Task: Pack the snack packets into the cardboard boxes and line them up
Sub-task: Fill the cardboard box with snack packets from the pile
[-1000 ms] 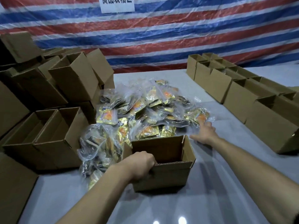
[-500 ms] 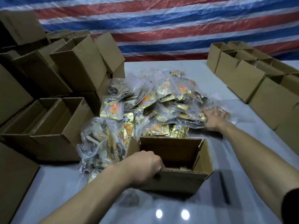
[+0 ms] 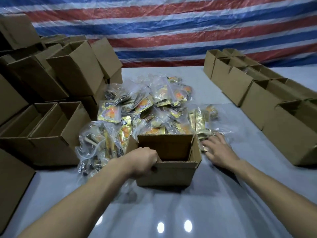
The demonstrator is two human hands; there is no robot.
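Both our hands are at the open cardboard box (image 3: pixel 171 174) on the grey surface (image 3: pixel 223 203). Our left hand (image 3: pixel 144 160) grips its near left corner, fingers curled over the rim. Our right hand (image 3: pixel 219 150) lies with fingers straight and apart on snack packets (image 3: pixel 204 134) just right of the box. The packet pile (image 3: pixel 145 107) lies at its far side.

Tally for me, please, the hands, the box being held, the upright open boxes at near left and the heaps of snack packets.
Hands: 2, left hand and right hand
Held box: 1
Upright open boxes at near left: 2, outer box and inner box
Snack packet heap: 1
Total: 6
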